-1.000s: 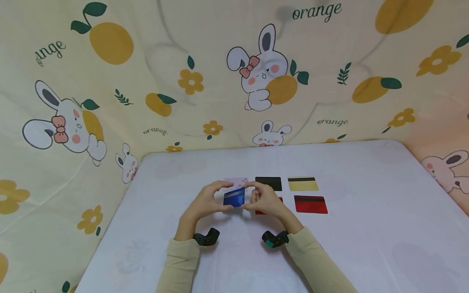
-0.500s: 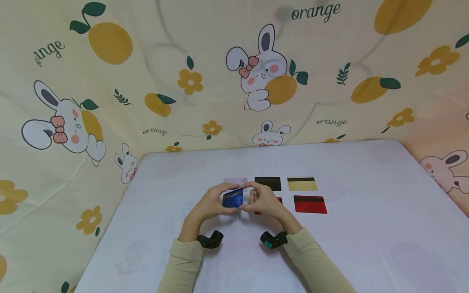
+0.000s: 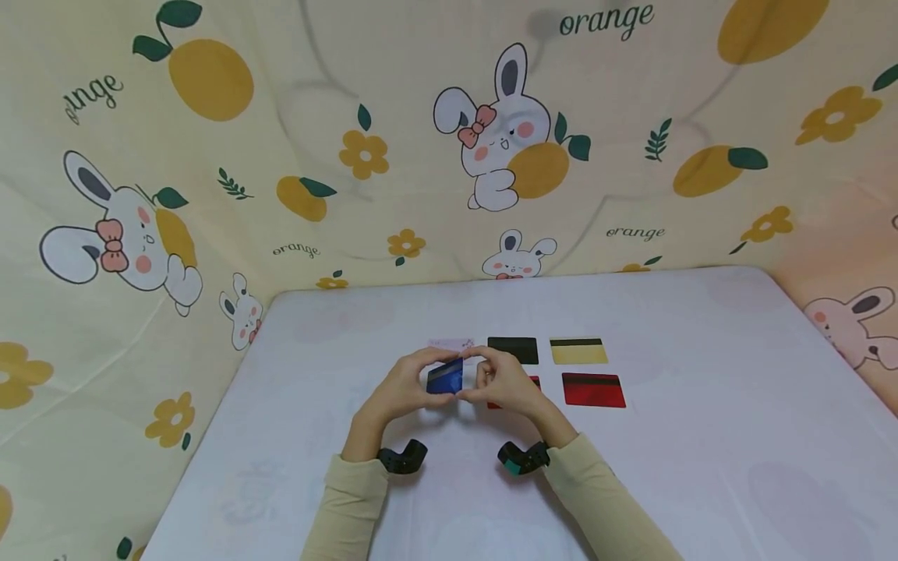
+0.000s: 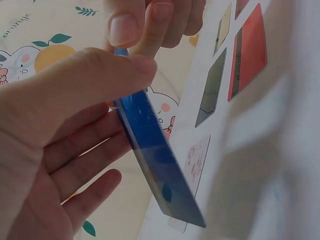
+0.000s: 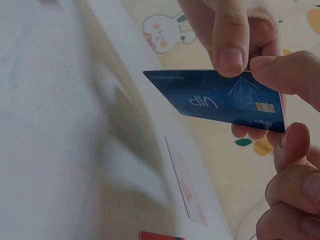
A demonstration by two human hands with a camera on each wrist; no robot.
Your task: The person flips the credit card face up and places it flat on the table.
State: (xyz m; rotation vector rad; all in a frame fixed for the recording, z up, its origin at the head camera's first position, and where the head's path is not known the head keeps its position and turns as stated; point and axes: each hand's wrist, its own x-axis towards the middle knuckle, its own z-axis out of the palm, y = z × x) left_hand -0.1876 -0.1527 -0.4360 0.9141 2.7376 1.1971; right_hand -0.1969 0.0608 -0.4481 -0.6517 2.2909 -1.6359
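A blue card (image 3: 445, 377) is held up off the table between both hands, tilted. Its face in the right wrist view carries "VIP", "logo" and a gold chip; the head view shows the side with a dark stripe. My left hand (image 3: 400, 386) pinches the card, thumb (image 4: 95, 75) on one edge and fingers behind it. With its other fingers curled, my right hand (image 3: 510, 382) pinches the end of the card between thumb and index finger. Just beyond lies a pale pink card (image 3: 449, 344), partly hidden by the left hand.
On the white-covered table (image 3: 701, 452) lie a black card (image 3: 514, 348), a gold card (image 3: 578, 351) and a red card (image 3: 593, 391). Another red card (image 3: 535, 382) is mostly hidden behind the right hand. A patterned cloth (image 3: 421, 156) hangs behind the table.
My left hand has shifted slightly right, closer to the right hand. The blue card has turned a little and looks narrower in the head view. Both hands still hold it.
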